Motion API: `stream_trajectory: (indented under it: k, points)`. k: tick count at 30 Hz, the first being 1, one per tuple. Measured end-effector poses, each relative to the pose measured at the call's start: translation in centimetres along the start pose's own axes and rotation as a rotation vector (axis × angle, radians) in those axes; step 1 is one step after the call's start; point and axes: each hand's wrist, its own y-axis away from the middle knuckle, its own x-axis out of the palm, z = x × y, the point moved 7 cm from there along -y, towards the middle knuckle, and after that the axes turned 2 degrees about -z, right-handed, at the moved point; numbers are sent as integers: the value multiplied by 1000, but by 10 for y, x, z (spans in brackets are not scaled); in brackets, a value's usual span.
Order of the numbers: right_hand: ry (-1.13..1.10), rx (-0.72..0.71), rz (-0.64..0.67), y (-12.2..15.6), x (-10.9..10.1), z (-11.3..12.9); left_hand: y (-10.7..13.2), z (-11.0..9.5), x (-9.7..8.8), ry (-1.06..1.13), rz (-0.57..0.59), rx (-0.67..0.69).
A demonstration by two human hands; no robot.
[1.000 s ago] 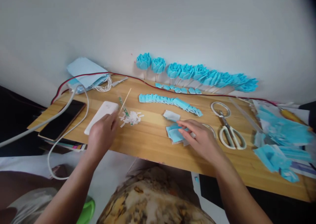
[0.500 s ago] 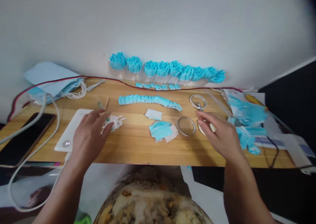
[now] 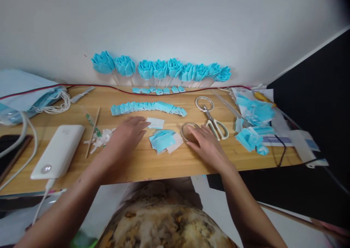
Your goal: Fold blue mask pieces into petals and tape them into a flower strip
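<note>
My left hand (image 3: 127, 136) is over the table with its fingers stretched toward a small white piece (image 3: 155, 123), holding nothing that I can see. My right hand (image 3: 205, 142) has its fingers over a ring-shaped tape roll (image 3: 182, 132); whether they touch it I cannot tell. Between the hands lies a loose pile of light-blue fabric squares (image 3: 163, 140). Just beyond the right hand lie scissors with white handles (image 3: 218, 129), their tips on a second tape roll (image 3: 197, 103). Behind them runs an overlapping row of folded blue pieces (image 3: 147, 107).
Blue fabric flowers (image 3: 161, 70) on sticks lean against the wall. At left are a white power bank (image 3: 58, 151) with a cable, a phone (image 3: 12, 149), a wooden stick (image 3: 93, 133) and white scraps (image 3: 100, 141). Blue scraps (image 3: 254, 111) are heaped at right.
My left hand has moved right, off the power bank and scraps toward the white piece. My right hand has left the scissors and come to the nearer tape roll. The view has shifted right.
</note>
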Motion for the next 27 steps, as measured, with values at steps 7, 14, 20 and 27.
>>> stream_trajectory:
  k: [7, 14, 20, 27]
  points:
    - [90, 4, -36, 1, -6, -24, -34, -14, 21, -21, 175, 102]
    - [-42, 25, -103, -37, -43, -28, -54, -1, 15, -62, 234, 32]
    - [-32, -46, 94, -113, -12, -14, -56, 48, -7, -106, 112, -237]
    - [15, -63, 311, -161, 32, -2, -57, 82, 1, -89, 16, -265]
